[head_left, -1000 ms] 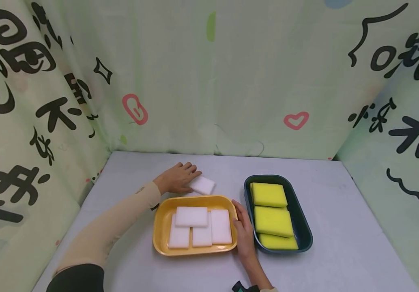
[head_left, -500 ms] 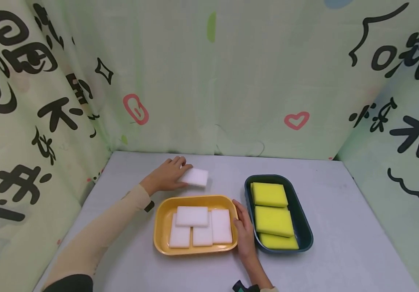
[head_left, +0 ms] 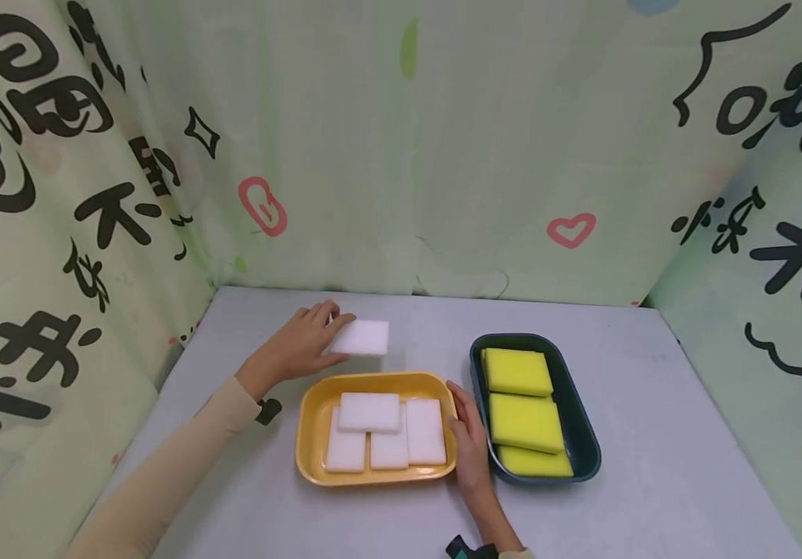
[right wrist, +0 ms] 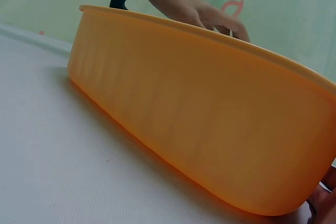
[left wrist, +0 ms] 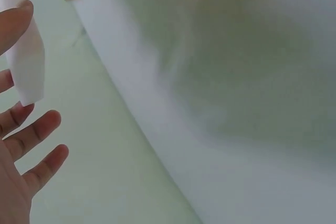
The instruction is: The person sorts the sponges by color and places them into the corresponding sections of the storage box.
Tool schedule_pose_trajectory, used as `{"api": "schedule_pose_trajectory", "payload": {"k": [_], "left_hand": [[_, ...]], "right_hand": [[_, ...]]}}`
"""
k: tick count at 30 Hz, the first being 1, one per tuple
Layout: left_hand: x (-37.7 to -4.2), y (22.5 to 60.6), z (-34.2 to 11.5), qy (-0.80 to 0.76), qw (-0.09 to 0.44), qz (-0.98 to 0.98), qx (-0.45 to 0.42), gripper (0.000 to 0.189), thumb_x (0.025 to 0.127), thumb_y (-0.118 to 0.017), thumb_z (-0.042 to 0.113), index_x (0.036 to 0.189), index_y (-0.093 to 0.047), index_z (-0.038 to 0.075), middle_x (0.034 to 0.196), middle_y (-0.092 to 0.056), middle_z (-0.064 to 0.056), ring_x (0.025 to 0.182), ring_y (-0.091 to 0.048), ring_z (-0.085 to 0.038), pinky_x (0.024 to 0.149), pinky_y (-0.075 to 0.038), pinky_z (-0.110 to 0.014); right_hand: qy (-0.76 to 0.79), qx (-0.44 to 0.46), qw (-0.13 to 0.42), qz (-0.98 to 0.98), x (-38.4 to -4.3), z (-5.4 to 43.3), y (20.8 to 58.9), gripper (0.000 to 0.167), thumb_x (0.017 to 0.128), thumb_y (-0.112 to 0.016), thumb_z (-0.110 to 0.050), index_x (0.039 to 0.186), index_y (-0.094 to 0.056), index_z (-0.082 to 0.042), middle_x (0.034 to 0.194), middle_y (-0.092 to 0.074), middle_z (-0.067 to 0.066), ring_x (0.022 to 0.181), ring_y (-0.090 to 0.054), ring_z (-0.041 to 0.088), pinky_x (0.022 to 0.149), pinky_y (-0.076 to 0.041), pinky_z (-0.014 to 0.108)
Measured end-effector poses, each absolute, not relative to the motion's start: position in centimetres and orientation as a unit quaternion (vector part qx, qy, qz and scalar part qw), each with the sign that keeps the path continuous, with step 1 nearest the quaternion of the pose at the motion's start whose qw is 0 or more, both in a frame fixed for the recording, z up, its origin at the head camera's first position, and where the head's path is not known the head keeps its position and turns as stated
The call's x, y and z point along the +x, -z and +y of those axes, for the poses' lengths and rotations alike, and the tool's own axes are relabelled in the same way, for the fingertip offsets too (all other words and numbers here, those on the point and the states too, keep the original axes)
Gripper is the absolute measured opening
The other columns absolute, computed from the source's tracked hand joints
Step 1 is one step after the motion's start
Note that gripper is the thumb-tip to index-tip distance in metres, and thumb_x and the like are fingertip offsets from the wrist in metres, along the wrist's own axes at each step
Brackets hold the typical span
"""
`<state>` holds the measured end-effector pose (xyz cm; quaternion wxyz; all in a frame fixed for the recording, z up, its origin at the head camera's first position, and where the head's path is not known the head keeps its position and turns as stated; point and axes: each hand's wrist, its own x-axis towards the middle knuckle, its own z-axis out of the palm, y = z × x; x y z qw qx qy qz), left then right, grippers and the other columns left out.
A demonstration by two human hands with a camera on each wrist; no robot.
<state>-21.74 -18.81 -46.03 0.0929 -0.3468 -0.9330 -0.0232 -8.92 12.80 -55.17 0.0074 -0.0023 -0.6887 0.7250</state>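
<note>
My left hand pinches a white sponge by its left end, raised behind the yellow tray. In the left wrist view the same sponge is seen edge-on between thumb and fingers, with the other fingers spread. Several white sponges lie in the yellow tray, one across the top of others. My right hand grips that tray's right end, its thumb at the rim. The right wrist view shows the tray's outer wall from low down, and only a bit of the right fingers at the lower right.
A dark blue-green tray stands just right of my right hand, with several yellow sponges stacked and overlapping in it. Both trays are on a white table. Printed curtains hang along its back and sides.
My left hand has taken the white sponge from behind the tray, moving left and lifting it; the sponge now faces forward. The right hand and both trays have stayed put.
</note>
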Motion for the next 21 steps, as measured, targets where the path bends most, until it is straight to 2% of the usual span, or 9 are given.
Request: {"api": "schedule_pose_trajectory", "payload": {"k": [8,21], "left_hand": [[-17.8,45.5,-18.7,0.036,0.083,-0.942,-0.324,0.066,0.096,-0.071,0.053,0.147,-0.053,0.015,0.125,-0.054,-0.011,0.106,-0.056,-0.024,0.1,-0.052,-0.049],[-11.7,46.7,-17.9,0.084,0.106,-0.939,-0.317,0.067,0.092,-0.077,0.052,0.144,-0.055,0.017,0.121,-0.055,-0.007,0.104,-0.057,-0.021,0.101,-0.053,-0.05]], "right_hand": [[-0.722,-0.002,0.009,-0.691,-8.8,12.6,55.2,0.052,0.107,-0.031,-0.004,0.157,-0.042,-0.015,0.167,-0.039,0.005,0.155,-0.037,0.024,0.11,-0.037,0.008],[-0.723,0.003,0.014,-0.691,-8.9,12.7,55.3,0.053,0.107,-0.031,-0.002,0.157,-0.042,-0.015,0.167,-0.039,0.006,0.155,-0.036,0.023,0.111,-0.036,0.008]]}}
